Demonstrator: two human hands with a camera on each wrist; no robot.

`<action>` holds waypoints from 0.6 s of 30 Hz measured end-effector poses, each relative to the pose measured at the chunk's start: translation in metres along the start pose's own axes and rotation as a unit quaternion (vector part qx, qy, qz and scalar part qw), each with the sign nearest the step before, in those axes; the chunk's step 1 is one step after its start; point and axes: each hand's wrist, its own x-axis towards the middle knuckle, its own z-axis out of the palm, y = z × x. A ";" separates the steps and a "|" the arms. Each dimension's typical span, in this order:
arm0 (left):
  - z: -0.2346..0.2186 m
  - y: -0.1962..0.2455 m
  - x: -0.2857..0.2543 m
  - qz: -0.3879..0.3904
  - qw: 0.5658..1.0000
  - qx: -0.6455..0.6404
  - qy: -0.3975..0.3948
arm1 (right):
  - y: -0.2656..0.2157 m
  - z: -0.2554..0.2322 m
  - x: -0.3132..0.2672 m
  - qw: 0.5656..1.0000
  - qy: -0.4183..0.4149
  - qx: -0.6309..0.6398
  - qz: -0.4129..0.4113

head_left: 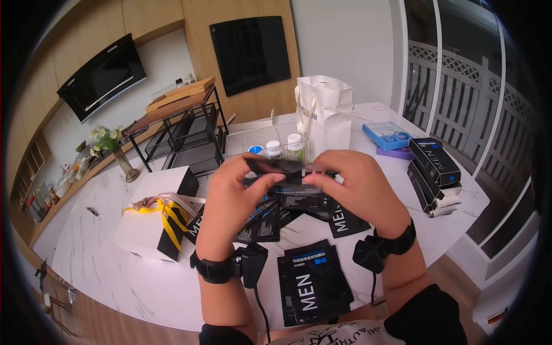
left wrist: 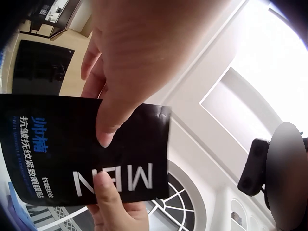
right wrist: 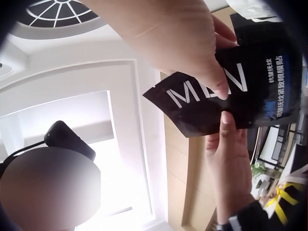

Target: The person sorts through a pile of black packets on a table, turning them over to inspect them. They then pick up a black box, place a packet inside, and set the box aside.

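Note:
Both hands hold one black eye-mask sachet (left wrist: 62, 163) up over the table, gripping it from opposite long edges. The left hand (head_left: 227, 192) pinches one edge, its thumb lying on the printed face. Opposite it, the right hand (head_left: 359, 184) pinches the other edge, thumb beside the white MEN lettering. In the right wrist view the sachet (right wrist: 192, 118) looks flat, with a slight bend. Below the hands, a neat stack of the same sachets (head_left: 316, 284) lies near the person. More loose sachets (head_left: 261, 224) are spread beneath the raised hands, partly hidden by them.
A white box with yellow ribbon (head_left: 152, 221) stands left. Behind the hands are a clear organizer (head_left: 241, 140) with white bottles, a white paper bag (head_left: 330, 118) and a black mesh rack (head_left: 190, 141). Black MEN boxes (head_left: 434, 164) and a blue box (head_left: 386, 135) sit right.

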 end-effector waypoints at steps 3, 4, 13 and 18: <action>0.001 -0.005 0.000 0.020 1.000 -0.018 0.013 | -0.002 0.001 -0.002 0.998 -0.040 0.044 -0.016; -0.001 -0.004 0.000 0.020 1.000 -0.018 0.013 | -0.001 0.002 -0.002 0.998 -0.035 0.043 -0.001; 0.002 0.006 0.000 0.006 0.997 -0.072 -0.001 | 0.008 0.006 0.000 0.995 0.031 0.080 0.049; 0.002 -0.001 0.000 -0.104 0.992 -0.051 -0.059 | 0.010 0.007 0.000 0.985 0.038 0.150 0.075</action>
